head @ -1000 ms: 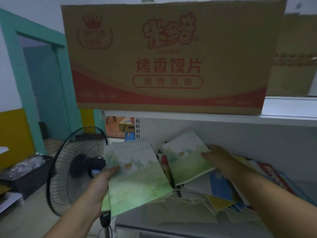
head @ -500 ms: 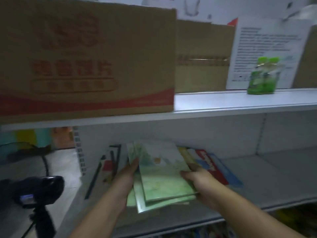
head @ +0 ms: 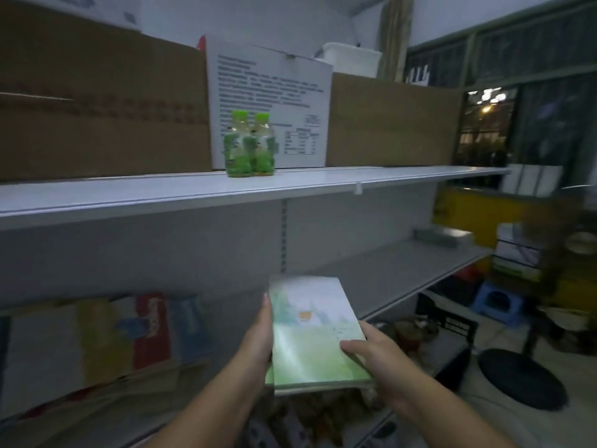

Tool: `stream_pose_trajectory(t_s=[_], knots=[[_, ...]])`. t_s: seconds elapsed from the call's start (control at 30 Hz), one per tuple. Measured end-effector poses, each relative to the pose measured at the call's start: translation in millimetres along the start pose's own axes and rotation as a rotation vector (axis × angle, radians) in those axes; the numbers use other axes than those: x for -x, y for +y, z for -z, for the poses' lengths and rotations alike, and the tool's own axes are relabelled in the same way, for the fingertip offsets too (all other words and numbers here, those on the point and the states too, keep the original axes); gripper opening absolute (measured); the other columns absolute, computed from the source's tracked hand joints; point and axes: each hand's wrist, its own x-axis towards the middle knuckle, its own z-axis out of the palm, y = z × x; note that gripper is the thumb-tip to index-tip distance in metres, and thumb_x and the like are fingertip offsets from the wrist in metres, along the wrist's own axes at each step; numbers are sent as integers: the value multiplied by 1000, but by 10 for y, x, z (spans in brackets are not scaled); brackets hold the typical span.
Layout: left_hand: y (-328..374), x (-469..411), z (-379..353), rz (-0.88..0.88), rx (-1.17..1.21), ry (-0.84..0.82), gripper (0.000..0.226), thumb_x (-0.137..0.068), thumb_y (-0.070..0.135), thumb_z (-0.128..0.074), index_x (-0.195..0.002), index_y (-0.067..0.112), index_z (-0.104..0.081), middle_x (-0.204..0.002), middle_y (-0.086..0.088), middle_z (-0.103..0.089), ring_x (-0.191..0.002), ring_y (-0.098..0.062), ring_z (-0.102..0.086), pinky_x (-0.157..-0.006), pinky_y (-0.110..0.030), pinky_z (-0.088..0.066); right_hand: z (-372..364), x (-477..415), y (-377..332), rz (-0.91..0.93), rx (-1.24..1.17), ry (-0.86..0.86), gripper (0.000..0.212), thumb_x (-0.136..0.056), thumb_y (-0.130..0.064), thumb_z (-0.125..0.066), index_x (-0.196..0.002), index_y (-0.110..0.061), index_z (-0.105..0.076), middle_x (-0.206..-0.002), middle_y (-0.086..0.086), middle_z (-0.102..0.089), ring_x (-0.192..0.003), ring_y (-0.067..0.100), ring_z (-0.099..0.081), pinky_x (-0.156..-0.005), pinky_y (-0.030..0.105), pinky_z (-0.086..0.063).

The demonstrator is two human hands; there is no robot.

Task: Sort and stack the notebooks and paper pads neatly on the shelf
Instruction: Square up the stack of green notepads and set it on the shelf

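Both hands are gripping a small stack of green notebooks point(head: 310, 337) at lower centre of the frame, in front of the lower shelf point(head: 387, 273). The left hand point(head: 258, 341) is clasping its left edge. The right hand point(head: 371, 357) is pinching its right corner, thumb on the cover. Other notebooks point(head: 129, 334) are lying at lower left, their titles blurred. Up centre, two green-capped bottles point(head: 250, 145) are standing before a white carton point(head: 268, 92) with unreadable print.

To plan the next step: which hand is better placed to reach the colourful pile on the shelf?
Probably the left hand: it holds the green notebooks on their left edge, the side where the pile lies. The right hand grips their near right corner, farther away.
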Motion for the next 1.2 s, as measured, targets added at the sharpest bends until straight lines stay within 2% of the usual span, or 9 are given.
stream_pose_trajectory(t_s=[0.17, 0.37, 0.57, 0.73, 0.8, 0.87, 0.93, 1.03, 1.2], knots=[[-424, -336, -943, 132, 57, -59, 65, -95, 57, -33, -106, 3, -68, -91, -22, -72, -78, -40, -69, -70, -48, -58, 1027, 10, 130, -87, -63, 105, 29, -90, 0, -51, -114, -14, -59, -104, 13, -72, -95, 39, -66, -70, 39, -50], [-714, -777, -1806, 229, 125, -255, 41, -96, 25, -34, -73, 1, -58, -48, -15, -62, -38, -28, -59, -39, -23, -48, 1835, -170, 227, -60, -148, 261, 40, -87, 12, -44, -113, -12, -63, -104, 12, -72, -97, 36, -67, -81, 41, -52], [-891, -1623, -2607, 343, 150, -361, 51, -92, 44, -46, -99, 0, -70, -90, -23, -72, -73, -41, -69, -72, -45, -54, 2558, -748, 47, -55, -77, 406, 39, -90, 9, -43, -107, -21, -61, -105, 7, -71, -93, 32, -67, -66, 31, -51], [-831, -2224, -3184, 428, 125, -477, 77, -41, 45, -85, -102, 0, -71, -104, -26, -68, -91, -44, -66, -79, -56, -54, 3120, -1353, -119, -96, -34, 442, 37, -90, 8, -44, -106, -22, -58, -103, 5, -70, -90, 30, -69, -67, 33, -54], [-825, -2430, -3417, 481, 124, -522, 56, -75, 51, -67, -102, 2, -73, -107, -25, -68, -89, -44, -67, -73, -50, -56, 3347, -1542, -155, -87, -50, 462, 38, -90, 8, -45, -108, -23, -57, -104, 3, -70, -90, 29, -69, -68, 33, -53], [-925, -2707, -3624, 546, 152, -558, 63, -93, 57, -42, -116, 3, -66, -114, -26, -65, -97, -45, -65, -80, -51, -54, 3572, -1713, -146, -77, -58, 485, 42, -89, 11, -46, -110, -24, -58, -105, 3, -70, -91, 28, -69, -72, 34, -54], [-987, -2854, -3799, 551, 167, -652, 66, -92, 56, -41, -117, 0, -66, -114, -29, -64, -98, -45, -64, -78, -50, -55, 3763, -1847, -118, -84, -78, 503, 44, -86, 15, -48, -110, -20, -60, -102, 6, -72, -89, 29, -70, -70, 33, -54], [-1038, -2952, -4101, 512, 218, -776, 66, -73, 53, -47, -86, -5, -75, -97, -30, -69, -77, -42, -70, -51, -42, -56, 4087, -2047, -79, -92, -93, 534, 43, -82, 19, -49, -106, -14, -64, -94, 7, -74, -89, 30, -69, -76, 37, -54], [-1248, -3415, -4655, 527, 139, -632, 61, -89, 51, -47, -109, -2, -69, -107, -30, -66, -88, -43, -68, -71, -46, -57, 4809, -2401, -81, -99, -52, 503, 42, -83, 16, -51, -93, -23, -65, -95, 5, -74, -92, 31, -69, -89, 45, -51]])
